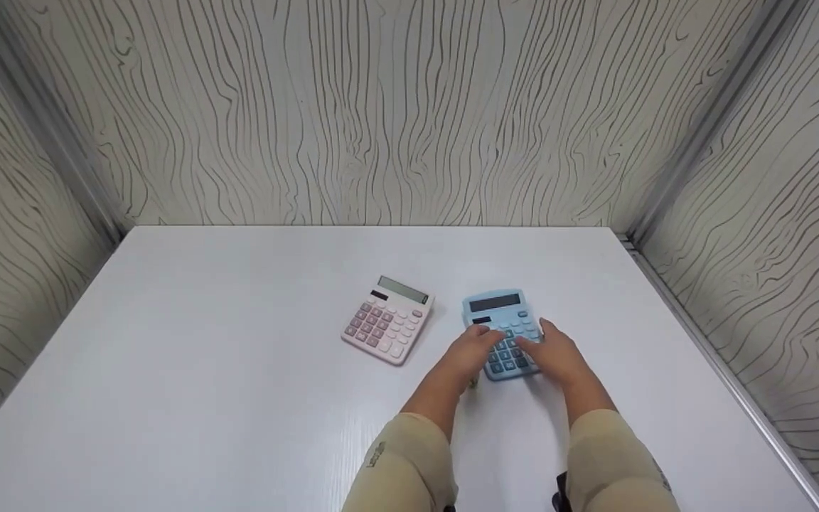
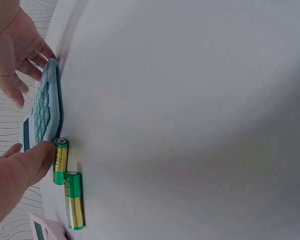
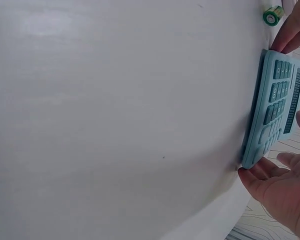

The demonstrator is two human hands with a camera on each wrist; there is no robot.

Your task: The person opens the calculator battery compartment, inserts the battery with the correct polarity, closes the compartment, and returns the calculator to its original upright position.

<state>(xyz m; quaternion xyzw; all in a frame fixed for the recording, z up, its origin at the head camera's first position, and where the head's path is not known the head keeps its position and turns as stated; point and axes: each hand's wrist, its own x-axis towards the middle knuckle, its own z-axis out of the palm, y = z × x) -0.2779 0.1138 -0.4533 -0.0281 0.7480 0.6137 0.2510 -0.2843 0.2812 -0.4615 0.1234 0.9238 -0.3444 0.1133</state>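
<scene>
A light-blue calculator [image 1: 509, 366] lies on the right half of the white table, its display toward the back wall. My left hand [image 1: 468, 353] holds its left edge, thumb over the keys. At the opposite edge, my right hand [image 1: 560, 355] grips the side, its thumb also reaching over the keypad. In the right wrist view, the right fingertips [image 3: 247, 175] sit at the calculator's lower edge. Two green-and-gold batteries lie beside the left hand in the left wrist view: one battery [image 2: 61, 161] close to the calculator, the other battery [image 2: 75, 201] just past it.
A pink calculator [image 1: 389, 323] lies tilted on the white table [image 1: 225, 355], left of the blue one. Behind the table stands a wood-grain patterned wall [image 1: 381, 121], with similar panels at both sides. A metal rail [image 1: 729, 384] runs along the right edge.
</scene>
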